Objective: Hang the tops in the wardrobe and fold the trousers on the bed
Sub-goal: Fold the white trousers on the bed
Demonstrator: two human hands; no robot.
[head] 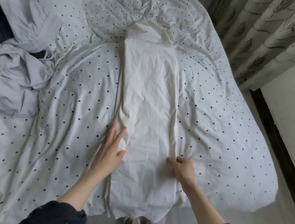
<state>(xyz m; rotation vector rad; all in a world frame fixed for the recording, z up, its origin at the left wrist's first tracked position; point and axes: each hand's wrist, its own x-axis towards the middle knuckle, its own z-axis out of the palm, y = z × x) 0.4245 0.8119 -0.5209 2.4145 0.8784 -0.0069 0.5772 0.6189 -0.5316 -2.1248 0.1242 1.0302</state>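
- A long, cream-white pair of cotton trousers (146, 115) is laid flat on the bed, folded lengthwise into a narrow strip.
- Its long axis is set straight away from the person: the near end hangs just over the bed's front edge, and the far, narrower end points toward the head of the bed.
- The strip is spread on a white bed sheet with small dark dots (214, 117), roughly in the middle of the mattress.
- The left hand (109, 153) is pressed flat on the strip's left edge, its fingers stretched out and spread, nothing gripped.
- The right hand (182, 168) is set at the strip's right edge, its fingers curled and the cloth's edge pinched between thumb and fingertips.
- A crumpled heap of pale lilac and navy-blue garments (18, 50) is left at the bed's left side, well apart from the trousers.
- Leaf-patterned beige curtains (267, 33) are seen beyond the bed on the right.
- No brand, label or writing can be read on anything.
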